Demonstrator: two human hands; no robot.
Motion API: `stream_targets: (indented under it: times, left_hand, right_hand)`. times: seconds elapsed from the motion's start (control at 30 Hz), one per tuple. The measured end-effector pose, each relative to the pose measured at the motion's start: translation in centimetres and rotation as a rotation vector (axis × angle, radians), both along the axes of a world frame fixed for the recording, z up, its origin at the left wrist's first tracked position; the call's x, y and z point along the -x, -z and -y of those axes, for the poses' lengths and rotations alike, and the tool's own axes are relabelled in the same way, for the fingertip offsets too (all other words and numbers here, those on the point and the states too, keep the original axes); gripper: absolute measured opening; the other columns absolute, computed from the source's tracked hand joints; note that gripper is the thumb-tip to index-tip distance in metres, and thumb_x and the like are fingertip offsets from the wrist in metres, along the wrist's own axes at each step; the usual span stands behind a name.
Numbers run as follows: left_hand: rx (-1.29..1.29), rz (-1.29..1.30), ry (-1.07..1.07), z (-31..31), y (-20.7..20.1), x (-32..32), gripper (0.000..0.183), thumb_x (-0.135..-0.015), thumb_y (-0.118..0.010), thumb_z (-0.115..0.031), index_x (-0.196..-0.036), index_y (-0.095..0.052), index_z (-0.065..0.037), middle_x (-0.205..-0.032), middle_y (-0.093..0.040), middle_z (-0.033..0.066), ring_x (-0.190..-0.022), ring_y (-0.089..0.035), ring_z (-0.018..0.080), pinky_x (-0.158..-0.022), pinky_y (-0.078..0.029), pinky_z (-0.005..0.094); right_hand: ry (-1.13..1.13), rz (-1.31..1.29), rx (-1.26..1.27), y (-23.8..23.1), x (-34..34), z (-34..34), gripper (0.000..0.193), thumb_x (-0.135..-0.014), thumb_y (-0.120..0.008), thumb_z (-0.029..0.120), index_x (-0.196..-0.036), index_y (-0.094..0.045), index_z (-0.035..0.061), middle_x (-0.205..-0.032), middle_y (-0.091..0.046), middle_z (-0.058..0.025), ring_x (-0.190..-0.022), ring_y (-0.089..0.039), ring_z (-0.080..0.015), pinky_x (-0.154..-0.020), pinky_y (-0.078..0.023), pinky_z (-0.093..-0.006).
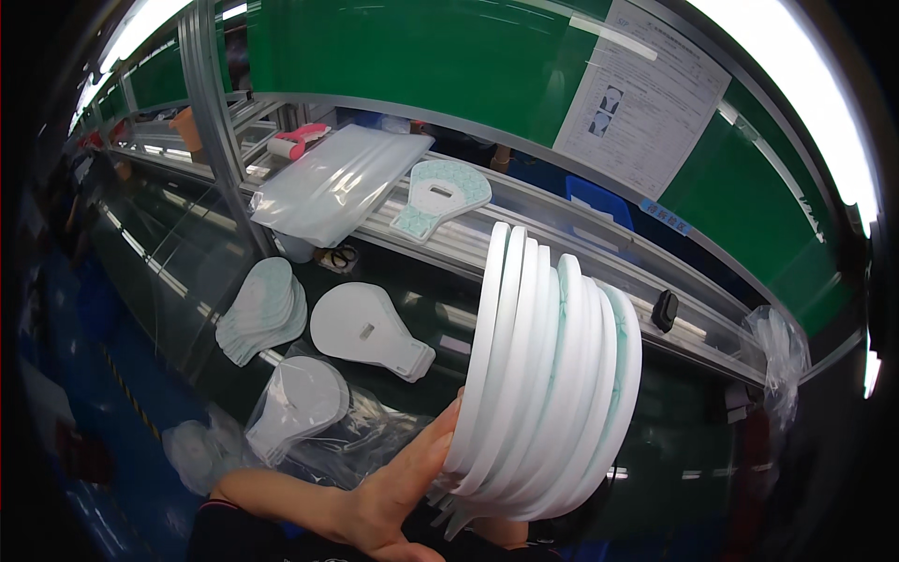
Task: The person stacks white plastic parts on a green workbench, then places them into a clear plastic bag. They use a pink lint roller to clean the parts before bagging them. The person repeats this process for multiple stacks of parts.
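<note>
A thick stack of white, round-headed paddle-shaped panels, some with pale green patterned faces, stands on edge in front of me. My left hand grips its left side, fingers laid along the outermost panel and thumb lower down. Only a bit of skin from my right arm shows beneath the stack; the right hand's fingers are hidden behind the panels. To the left lie a pile of white panels, a fanned pile of green-patterned panels and a white panel on clear plastic.
Clear plastic bags, a green-patterned panel and a pink-handled tape dispenser rest on the metal-framed shelf behind. Scissors lie below it. A blue bin and a small black object are farther right.
</note>
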State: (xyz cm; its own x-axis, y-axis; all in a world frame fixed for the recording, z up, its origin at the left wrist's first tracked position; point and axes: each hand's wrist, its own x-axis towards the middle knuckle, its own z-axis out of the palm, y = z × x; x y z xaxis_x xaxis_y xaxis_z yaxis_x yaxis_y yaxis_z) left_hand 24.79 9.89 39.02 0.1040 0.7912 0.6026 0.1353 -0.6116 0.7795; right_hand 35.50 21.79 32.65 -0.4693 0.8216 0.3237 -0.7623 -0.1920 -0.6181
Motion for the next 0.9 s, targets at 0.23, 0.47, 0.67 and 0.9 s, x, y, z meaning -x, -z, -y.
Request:
stream_targets:
  times: [0.23,0.47,0.67,0.9]
  left_hand:
    - [-0.086,0.059,-0.620,-0.3,-1.3,-1.3,0.119,-0.059,-0.084,-0.030,-0.135,0.000,0.005,-0.131,-0.032,0.0223,-0.121,-0.037,0.0310,-0.098,-0.034,0.0381]
    - [-0.406,0.232,-0.715,-3.8,3.9,2.3,0.031,-0.085,-0.056,-0.014,-0.106,-0.042,0.004,-0.095,-0.056,0.0196,-0.080,-0.060,0.0252,-0.070,-0.051,0.0364]
    - [-0.607,0.287,-0.498,-6.0,3.1,2.8,0.031,-0.086,-0.054,-0.020,-0.103,-0.043,0.003,-0.083,-0.060,0.0176,-0.072,-0.061,0.0249,-0.065,-0.051,0.0374]
    - [-0.610,0.289,-0.457,-6.7,3.2,2.0,0.034,-0.086,-0.055,-0.021,-0.108,-0.041,0.001,-0.083,-0.059,0.0161,-0.073,-0.060,0.0235,-0.067,-0.050,0.0362]
  right_hand:
    - [0.019,-0.049,-0.036,0.0,0.6,-0.2,0.055,-0.087,-0.052,0.019,-0.136,-0.028,0.0101,-0.099,-0.057,-0.0182,-0.098,-0.056,-0.0242,-0.094,-0.039,-0.0521]
    - [0.059,-0.125,-0.110,-1.4,0.3,-1.5,0.058,-0.087,-0.054,0.018,-0.137,-0.027,0.0130,-0.097,-0.057,-0.0177,-0.099,-0.056,-0.0239,-0.095,-0.038,-0.0543]
    - [0.029,-0.244,-0.150,-1.0,0.8,-2.3,0.057,-0.089,-0.051,0.023,-0.139,-0.024,0.0140,-0.104,-0.055,-0.0186,-0.105,-0.053,-0.0270,-0.098,-0.034,-0.0548]
    - [-0.020,-0.298,-0.266,-0.4,-0.3,-3.4,0.051,-0.092,-0.043,0.031,-0.138,-0.026,0.0162,-0.112,-0.051,-0.0201,-0.118,-0.043,-0.0307,-0.102,-0.027,-0.0568]
